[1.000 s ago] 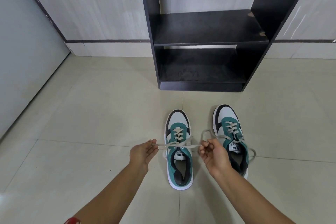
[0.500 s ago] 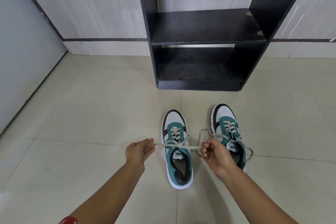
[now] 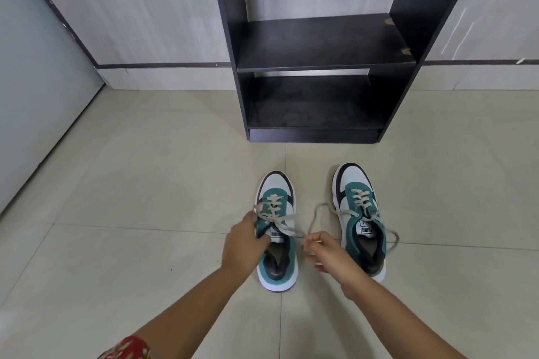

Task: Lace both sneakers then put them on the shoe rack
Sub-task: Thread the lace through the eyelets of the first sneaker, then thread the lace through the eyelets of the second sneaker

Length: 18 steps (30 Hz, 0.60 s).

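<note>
A home entryway: beige tiled floor [image 3: 145, 183], dark shoe rack [image 3: 320, 46] against a pale wood-grain wall [image 3: 145, 9].

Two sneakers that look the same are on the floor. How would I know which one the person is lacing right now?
Find the black shoe rack against the wall; two teal and white sneakers sit on the tiles before it. The one being laced is the left of the pair, set slightly nearer the person. Only it has the left hand resting on it.

Teal-white sneakers [image 3: 277, 230], black rack [image 3: 320, 44]

Pale tiled floor [image 3: 131, 183] meets grey-white wall panels [image 3: 140, 9] with dark trim.
</note>
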### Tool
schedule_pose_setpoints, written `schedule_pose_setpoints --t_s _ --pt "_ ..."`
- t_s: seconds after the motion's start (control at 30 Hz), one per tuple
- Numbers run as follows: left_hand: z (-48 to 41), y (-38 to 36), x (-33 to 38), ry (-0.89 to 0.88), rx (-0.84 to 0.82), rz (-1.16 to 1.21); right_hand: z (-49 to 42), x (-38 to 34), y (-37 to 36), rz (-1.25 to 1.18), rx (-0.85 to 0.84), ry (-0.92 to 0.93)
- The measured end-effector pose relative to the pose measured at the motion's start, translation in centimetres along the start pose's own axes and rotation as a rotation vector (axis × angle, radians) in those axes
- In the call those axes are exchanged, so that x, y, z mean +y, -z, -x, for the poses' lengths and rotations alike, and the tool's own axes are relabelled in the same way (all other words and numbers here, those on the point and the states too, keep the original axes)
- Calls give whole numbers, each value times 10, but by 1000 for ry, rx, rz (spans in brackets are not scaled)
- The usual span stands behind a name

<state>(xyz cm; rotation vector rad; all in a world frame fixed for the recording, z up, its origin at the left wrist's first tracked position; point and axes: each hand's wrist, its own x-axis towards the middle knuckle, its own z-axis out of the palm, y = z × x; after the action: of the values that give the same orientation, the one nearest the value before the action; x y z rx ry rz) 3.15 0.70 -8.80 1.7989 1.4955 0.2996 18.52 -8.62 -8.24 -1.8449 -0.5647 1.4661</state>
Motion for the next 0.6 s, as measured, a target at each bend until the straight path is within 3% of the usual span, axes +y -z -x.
schedule_pose_setpoints --t_s 0.13,0.3,0.4,0.5,0.53,0.6 --pt "-10 15 0 -121 122 -111 2 3 4 78 7 41" --pt "-19 21 -12 -112 58 -287 9 1 15 188 73 225" --pt "-14 16 -11 -58 -19 -264 15 2 28 289 235 378" --pt "-8 12 -2 -133 83 -241 19 9 48 449 552 592" --pt "-6 10 1 -205 133 -246 17 15 57 515 647 611" --pt "-3 3 10 -370 181 -249 11 27 76 532 727 466"
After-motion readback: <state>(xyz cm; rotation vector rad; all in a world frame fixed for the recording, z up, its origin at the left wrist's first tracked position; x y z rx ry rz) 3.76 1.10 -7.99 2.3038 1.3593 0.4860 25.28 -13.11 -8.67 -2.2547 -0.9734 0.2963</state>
